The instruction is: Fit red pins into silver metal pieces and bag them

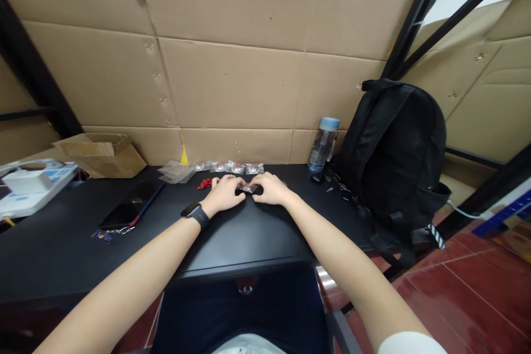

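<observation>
Both my hands rest on the black table (249, 232) near its far middle. My left hand (226, 192), with a black watch on its wrist, has its fingers curled. My right hand (269, 188) is curled too. Between the fingertips of both hands sits a small clear packet (248, 188) with something dark in it; both hands pinch it. Small red pieces (204, 183) lie just left of my left hand. A row of small clear packets (232, 167) with red and white contents lies beyond my hands along the cardboard wall.
A black backpack (394, 155) stands at the table's right end, with a water bottle (323, 144) beside it. A dark phone with a lanyard (128, 207) lies at left, an open cardboard box (99, 152) and a white device (29, 182) farther left. Empty clear bags (176, 171) lie near the wall.
</observation>
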`<move>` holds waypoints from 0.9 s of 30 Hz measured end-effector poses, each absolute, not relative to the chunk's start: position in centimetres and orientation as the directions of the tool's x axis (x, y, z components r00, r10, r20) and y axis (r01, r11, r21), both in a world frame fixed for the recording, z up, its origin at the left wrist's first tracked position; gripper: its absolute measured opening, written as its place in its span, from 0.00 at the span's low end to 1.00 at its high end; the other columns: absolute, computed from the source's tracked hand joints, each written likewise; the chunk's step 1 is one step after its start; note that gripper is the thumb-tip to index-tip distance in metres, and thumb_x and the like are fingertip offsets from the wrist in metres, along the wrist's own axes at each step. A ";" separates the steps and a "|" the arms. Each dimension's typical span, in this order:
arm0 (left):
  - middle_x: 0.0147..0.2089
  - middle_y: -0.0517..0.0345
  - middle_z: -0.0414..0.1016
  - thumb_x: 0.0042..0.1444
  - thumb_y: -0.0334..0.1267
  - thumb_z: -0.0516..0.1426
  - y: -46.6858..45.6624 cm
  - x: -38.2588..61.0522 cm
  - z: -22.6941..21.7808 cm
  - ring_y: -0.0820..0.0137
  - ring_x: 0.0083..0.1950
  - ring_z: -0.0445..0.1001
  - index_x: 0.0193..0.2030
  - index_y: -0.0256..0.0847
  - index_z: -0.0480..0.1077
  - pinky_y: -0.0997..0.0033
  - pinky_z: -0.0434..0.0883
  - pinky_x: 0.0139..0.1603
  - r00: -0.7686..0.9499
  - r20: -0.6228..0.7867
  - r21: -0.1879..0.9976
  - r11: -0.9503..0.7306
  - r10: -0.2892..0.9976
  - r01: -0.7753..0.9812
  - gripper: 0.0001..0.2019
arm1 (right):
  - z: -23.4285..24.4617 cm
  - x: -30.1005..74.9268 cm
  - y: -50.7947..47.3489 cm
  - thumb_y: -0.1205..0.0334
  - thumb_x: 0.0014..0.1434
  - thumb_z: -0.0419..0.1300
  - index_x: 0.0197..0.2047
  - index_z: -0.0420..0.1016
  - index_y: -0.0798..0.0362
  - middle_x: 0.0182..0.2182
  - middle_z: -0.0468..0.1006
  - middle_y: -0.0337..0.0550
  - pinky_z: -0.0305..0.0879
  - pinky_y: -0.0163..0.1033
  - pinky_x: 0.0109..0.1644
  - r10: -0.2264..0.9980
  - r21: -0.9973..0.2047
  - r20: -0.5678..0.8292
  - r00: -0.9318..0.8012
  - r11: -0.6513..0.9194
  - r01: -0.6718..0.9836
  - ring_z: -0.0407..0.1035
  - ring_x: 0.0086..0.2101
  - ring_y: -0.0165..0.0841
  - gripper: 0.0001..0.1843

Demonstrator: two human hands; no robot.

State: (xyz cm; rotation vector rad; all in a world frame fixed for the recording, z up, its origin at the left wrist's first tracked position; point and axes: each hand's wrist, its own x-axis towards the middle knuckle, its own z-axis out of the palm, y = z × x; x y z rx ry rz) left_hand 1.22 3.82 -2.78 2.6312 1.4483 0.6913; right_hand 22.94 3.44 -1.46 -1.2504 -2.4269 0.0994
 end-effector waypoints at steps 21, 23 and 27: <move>0.45 0.54 0.82 0.66 0.43 0.54 4.6 0.8 -2.7 0.55 0.54 0.76 0.55 0.50 0.69 0.52 0.59 0.58 0.436 0.318 0.313 -0.527 0.842 0.790 0.13 | -1.9 22.9 4.1 0.68 0.56 0.67 0.51 0.80 0.50 0.31 0.82 0.37 0.65 0.33 0.42 0.869 -0.567 0.292 -0.399 0.494 0.659 0.76 0.33 0.31 0.18; 0.42 0.55 0.83 0.66 0.43 0.52 4.6 0.8 -2.7 0.55 0.53 0.76 0.56 0.50 0.68 0.52 0.58 0.58 0.450 0.311 0.310 -0.537 0.837 0.785 0.14 | -1.8 23.0 4.2 0.68 0.56 0.67 0.51 0.80 0.50 0.31 0.82 0.38 0.65 0.33 0.42 0.871 -0.567 0.293 -0.394 0.490 0.662 0.76 0.33 0.32 0.18; 0.40 0.55 0.83 0.65 0.43 0.53 4.6 0.5 -2.5 0.54 0.51 0.78 0.59 0.48 0.66 0.51 0.58 0.58 0.450 0.287 0.323 -0.528 0.846 0.786 0.17 | -1.7 23.3 4.3 0.67 0.57 0.66 0.52 0.80 0.49 0.32 0.81 0.37 0.65 0.34 0.41 0.877 -0.522 0.312 -0.366 0.480 0.705 0.75 0.32 0.31 0.18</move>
